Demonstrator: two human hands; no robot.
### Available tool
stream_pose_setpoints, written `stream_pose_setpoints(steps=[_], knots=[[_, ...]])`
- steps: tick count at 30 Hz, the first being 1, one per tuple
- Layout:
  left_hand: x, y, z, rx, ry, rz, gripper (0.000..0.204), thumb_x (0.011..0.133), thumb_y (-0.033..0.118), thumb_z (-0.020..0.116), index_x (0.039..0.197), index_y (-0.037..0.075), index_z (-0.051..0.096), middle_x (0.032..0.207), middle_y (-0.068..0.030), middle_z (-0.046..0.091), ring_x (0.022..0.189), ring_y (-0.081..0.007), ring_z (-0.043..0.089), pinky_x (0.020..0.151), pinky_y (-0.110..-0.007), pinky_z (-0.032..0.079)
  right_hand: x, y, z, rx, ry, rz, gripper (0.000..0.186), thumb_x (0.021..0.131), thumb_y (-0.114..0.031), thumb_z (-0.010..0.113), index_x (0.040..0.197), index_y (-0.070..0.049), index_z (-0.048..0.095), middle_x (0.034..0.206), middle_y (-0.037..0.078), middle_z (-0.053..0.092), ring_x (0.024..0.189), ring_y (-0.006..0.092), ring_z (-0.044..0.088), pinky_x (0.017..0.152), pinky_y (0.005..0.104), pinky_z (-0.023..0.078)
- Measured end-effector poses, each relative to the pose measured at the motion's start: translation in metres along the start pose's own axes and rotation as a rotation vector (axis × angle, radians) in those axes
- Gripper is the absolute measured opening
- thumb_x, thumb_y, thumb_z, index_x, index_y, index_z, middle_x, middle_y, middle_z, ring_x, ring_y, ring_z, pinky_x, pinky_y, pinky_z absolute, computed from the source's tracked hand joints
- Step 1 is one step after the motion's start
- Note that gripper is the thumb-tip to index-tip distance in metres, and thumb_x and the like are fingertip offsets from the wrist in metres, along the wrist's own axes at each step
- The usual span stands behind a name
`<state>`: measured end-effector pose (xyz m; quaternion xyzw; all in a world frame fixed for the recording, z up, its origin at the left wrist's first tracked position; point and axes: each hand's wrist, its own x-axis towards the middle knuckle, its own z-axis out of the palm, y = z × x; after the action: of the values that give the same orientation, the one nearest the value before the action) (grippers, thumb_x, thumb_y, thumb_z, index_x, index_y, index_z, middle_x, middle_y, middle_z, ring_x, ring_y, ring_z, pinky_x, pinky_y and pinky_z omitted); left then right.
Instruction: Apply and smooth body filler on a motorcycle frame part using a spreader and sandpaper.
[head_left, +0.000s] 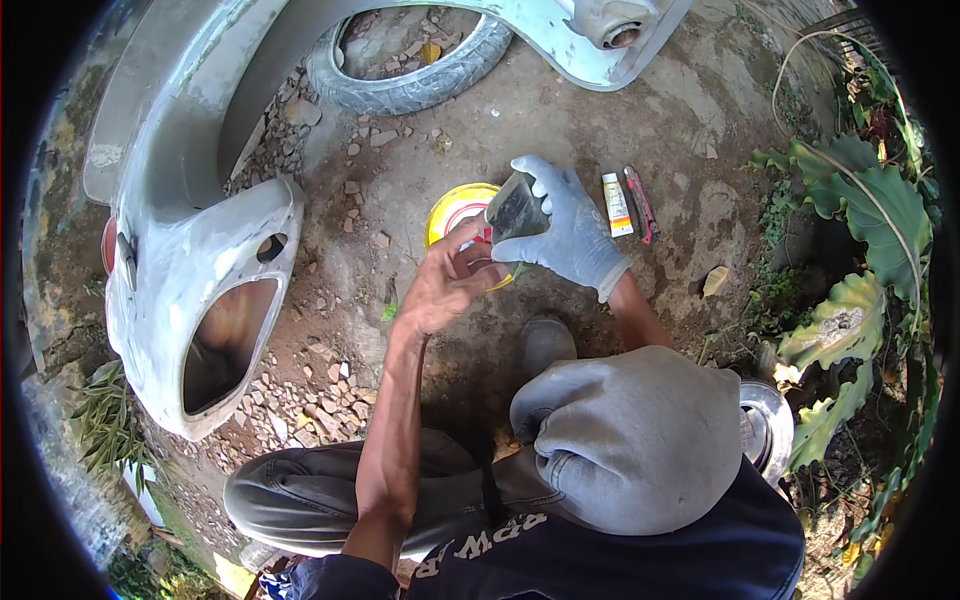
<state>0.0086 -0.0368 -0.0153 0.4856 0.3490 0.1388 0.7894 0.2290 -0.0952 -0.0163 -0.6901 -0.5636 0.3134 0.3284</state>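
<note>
My right hand [572, 228], in a light grey-blue work glove, grips a dark, flat, rectangular plate [518, 212] between thumb and fingers. My bare left hand [445, 282] is closed beside the plate's lower left edge, its fingers curled and bunched. What they pinch, if anything, I cannot make out. Beneath both hands is a round yellow lid or can top [448, 205] with a white and red middle, partly covered by the hands and plate. To the right of the glove lie a white tube with a yellow and orange end [617, 207] and a red utility knife [642, 207].
A large pale grey scooter body panel [170, 270] stands at the left and arches across the back. Behind the lid lies a tyre [420, 92]. Rubble [310, 400] covers ground at the left. Leafy plants [860, 200] and a metal can [768, 425] are at the right.
</note>
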Motion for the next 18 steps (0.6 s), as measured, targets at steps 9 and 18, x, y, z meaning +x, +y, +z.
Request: stream_pose_setpoints(steps=[9, 18], knots=[[0.015, -0.030, 0.007, -0.161, 0.149, 0.222, 0.075, 0.091, -0.013, 0.079, 0.158, -0.002, 0.047, 0.145, -0.0136, 0.066, 0.134, -0.0206, 0.064, 0.116, -0.037, 0.053, 0.014, -0.004, 0.017, 0.269, 0.131, 0.159, 0.067, 0.082, -0.027, 0.090, 0.134, -0.005, 0.055, 0.112, 0.019, 0.075, 0.103, 0.0275, 0.074, 0.091, 0.0426, 0.059], [0.009, -0.019, -0.026, 0.110, 0.437, 0.067, 0.027, 0.102, -0.004, 0.072, 0.129, -0.003, 0.071, 0.117, -0.0117, 0.078, 0.103, -0.0123, 0.071, 0.091, -0.028, 0.058, -0.046, 0.042, -0.054, 0.805, 0.348, 0.332, 0.026, 0.109, -0.008, 0.061, 0.134, -0.004, 0.067, 0.109, 0.004, 0.076, 0.098, 0.0106, 0.072, 0.082, 0.0284, 0.060]])
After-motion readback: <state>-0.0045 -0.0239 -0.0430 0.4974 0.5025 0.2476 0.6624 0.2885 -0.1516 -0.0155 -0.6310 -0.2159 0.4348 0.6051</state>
